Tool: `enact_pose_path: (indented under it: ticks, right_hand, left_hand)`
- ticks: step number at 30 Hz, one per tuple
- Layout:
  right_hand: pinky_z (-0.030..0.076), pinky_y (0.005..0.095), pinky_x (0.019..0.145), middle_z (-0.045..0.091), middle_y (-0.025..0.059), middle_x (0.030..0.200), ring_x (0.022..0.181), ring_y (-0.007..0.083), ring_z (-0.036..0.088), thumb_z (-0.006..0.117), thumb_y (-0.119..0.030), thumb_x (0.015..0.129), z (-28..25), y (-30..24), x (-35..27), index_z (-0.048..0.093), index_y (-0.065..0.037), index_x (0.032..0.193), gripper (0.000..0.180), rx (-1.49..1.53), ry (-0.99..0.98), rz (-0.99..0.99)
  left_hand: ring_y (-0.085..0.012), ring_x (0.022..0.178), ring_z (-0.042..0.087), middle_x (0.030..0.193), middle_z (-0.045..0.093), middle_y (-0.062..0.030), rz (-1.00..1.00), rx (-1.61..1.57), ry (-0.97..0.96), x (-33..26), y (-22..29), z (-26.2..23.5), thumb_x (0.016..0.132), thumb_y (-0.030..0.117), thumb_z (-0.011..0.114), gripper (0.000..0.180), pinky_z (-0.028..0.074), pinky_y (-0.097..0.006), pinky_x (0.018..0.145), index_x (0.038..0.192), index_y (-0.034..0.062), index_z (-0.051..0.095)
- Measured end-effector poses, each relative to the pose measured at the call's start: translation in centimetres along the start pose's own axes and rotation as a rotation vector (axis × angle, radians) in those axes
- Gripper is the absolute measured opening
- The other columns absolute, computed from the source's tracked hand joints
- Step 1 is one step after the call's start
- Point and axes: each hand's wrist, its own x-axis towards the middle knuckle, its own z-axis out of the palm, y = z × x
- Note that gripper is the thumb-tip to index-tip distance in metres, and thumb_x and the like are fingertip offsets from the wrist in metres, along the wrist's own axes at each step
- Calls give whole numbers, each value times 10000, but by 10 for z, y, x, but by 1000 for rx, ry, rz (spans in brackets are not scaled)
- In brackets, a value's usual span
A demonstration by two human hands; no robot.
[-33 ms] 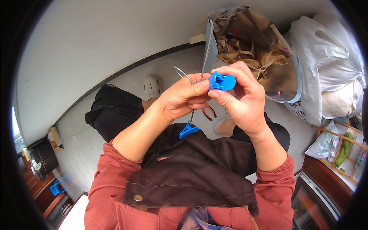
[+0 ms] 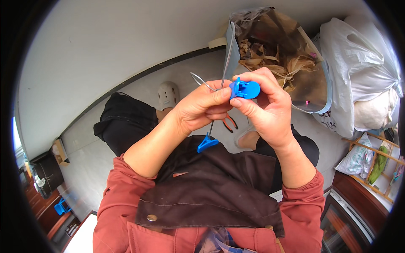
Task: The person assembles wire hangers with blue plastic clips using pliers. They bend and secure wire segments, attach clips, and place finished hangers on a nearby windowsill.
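Between my hands is a blue plastic clip, its inner ridges and a rounded plate showing. My left hand grips the clip's left side with thumb and fingers, and a bent metal wire runs through or behind that hand. My right hand pinches the rounded plate between thumb and forefinger. Below my left hand, a second blue clip hangs at the wire's lower end, above my dark apron. Where the wire passes behind my fingers is hidden.
Pliers with orange-and-black handles lie on the tiled floor beneath my hands. An open bag holding dry husks stands ahead at right, beside a full white plastic bag. A wooden rack is at far right; a white wall rises ahead.
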Motion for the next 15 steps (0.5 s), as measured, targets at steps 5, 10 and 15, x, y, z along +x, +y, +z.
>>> enact_pose_path:
  ticks: [5,10,15]
  right_hand:
    - [451,230,692,550,26,891,781,90,530,691,-90,766,5,-6,-1,532,10,1092,376,326,115,287]
    - [457,238,771,579,56,976,886,107,555,666,-89,797,-5,2,1,506,22,1123,380,385,136,422]
    - [445,250,814,564,51,998,921,122,551,665,-41,783,-4,3,0,518,13,1102,355,424,72,251]
  left_hand:
    - [-4,482,297,690,495,64,173,216,297,-1,3,12,814,244,665,235,214,-164,427,956,82,569]
    - [-47,719,520,785,594,11,409,529,456,-1,4,21,758,150,720,237,428,-203,654,935,34,613]
    - [-43,726,526,805,602,21,656,685,444,-3,-2,21,743,82,718,259,435,-198,647,979,37,623]
